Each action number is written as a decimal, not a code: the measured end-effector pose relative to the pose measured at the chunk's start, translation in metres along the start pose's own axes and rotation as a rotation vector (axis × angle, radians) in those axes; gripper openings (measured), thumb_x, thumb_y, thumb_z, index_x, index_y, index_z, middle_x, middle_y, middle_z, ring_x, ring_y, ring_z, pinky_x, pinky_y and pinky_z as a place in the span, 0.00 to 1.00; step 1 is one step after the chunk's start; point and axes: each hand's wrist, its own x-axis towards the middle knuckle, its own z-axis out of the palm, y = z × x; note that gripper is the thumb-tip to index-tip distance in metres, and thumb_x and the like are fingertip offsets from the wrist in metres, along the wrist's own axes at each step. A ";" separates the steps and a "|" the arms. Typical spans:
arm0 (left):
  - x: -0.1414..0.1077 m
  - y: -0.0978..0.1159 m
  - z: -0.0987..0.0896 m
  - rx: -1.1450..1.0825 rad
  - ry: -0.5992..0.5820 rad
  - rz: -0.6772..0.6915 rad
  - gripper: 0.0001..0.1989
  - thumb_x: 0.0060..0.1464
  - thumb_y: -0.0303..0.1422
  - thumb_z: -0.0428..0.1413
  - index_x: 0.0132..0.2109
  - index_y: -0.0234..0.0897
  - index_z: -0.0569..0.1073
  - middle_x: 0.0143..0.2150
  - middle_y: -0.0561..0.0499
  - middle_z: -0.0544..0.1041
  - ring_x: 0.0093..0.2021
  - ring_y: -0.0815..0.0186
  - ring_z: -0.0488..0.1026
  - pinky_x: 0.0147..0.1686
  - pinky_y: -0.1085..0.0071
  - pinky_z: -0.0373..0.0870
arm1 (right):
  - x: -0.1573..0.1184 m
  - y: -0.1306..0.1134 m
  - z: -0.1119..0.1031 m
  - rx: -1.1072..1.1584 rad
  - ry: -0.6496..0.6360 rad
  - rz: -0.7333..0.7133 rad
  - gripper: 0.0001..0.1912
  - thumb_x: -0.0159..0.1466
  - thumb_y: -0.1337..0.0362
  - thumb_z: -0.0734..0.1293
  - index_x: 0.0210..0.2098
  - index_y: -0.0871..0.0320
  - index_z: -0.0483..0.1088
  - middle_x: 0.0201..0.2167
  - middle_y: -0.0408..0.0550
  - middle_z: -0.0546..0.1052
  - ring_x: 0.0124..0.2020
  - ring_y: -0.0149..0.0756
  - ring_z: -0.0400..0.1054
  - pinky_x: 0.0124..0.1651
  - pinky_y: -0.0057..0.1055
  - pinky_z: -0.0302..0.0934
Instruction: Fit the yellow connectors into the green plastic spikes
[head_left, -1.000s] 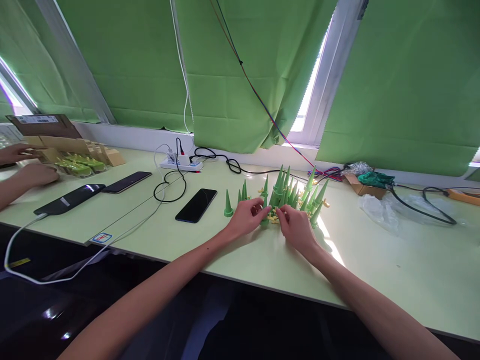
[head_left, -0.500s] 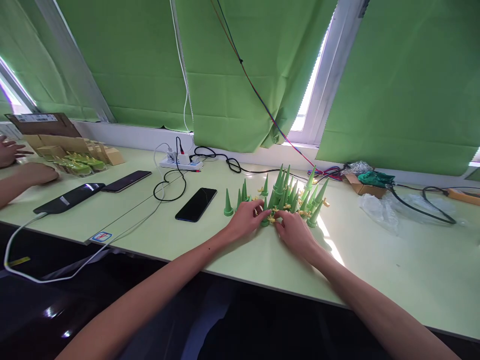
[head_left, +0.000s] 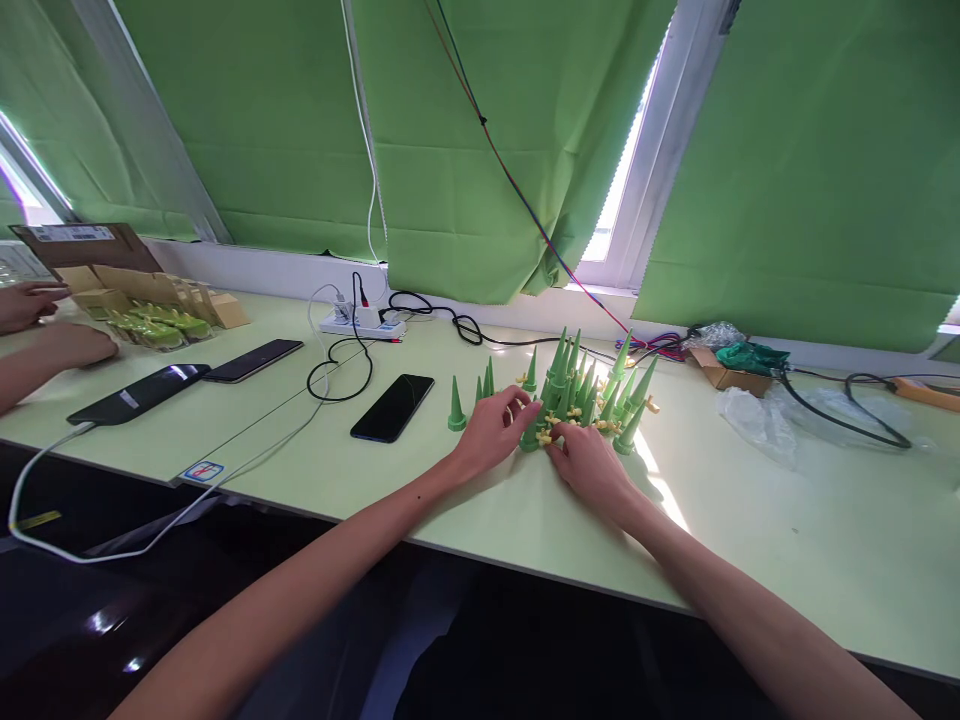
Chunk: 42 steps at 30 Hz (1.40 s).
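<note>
Green plastic cones [head_left: 559, 375] stand in a tight cluster on the table, several with small yellow pieces [head_left: 606, 427] at their bases. My left hand [head_left: 489, 432] is at the cluster's left front, its thumb and fingers curled round the upper part of a green cone [head_left: 529, 438], whose tip they hide. From the right, my right hand [head_left: 592, 462] reaches the same cone's base. Its thumb and forefinger are pinched beside a small yellow piece [head_left: 545, 437] there; the fingertips are partly hidden. A separate green cone [head_left: 456, 408] stands upright left of my left hand.
A black phone [head_left: 392, 408] lies left of the cones, with two more dark phones farther left. Cables run to a power strip [head_left: 364, 322] at the back. Plastic bags [head_left: 759, 425] and a small carton [head_left: 727, 372] lie right. Another person's hands [head_left: 71, 345] are far left.
My left thumb and fingers have risen slightly along the cone, showing more of its base. My right hand has barely shifted. At far left, the other person's farther hand has moved.
</note>
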 end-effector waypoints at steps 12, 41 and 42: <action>0.000 0.001 0.001 -0.063 0.115 0.042 0.17 0.62 0.43 0.49 0.29 0.36 0.63 0.21 0.58 0.59 0.20 0.75 0.54 0.21 0.75 0.51 | -0.001 -0.001 0.000 -0.036 0.020 0.040 0.10 0.67 0.64 0.59 0.38 0.59 0.71 0.28 0.49 0.77 0.28 0.37 0.70 0.30 0.28 0.54; -0.006 0.001 0.001 0.022 -0.194 0.210 0.09 0.57 0.38 0.54 0.39 0.37 0.68 0.21 0.60 0.58 0.21 0.73 0.55 0.24 0.74 0.52 | -0.004 -0.011 -0.007 0.412 0.439 -0.091 0.13 0.64 0.55 0.63 0.30 0.58 0.68 0.12 0.34 0.60 0.16 0.26 0.53 0.24 0.24 0.51; -0.006 0.001 0.001 0.028 -0.196 0.210 0.09 0.57 0.38 0.54 0.38 0.37 0.68 0.21 0.60 0.58 0.21 0.73 0.55 0.24 0.74 0.52 | -0.004 -0.011 -0.007 0.414 0.438 -0.091 0.13 0.64 0.55 0.63 0.29 0.57 0.68 0.13 0.34 0.60 0.16 0.26 0.52 0.25 0.24 0.51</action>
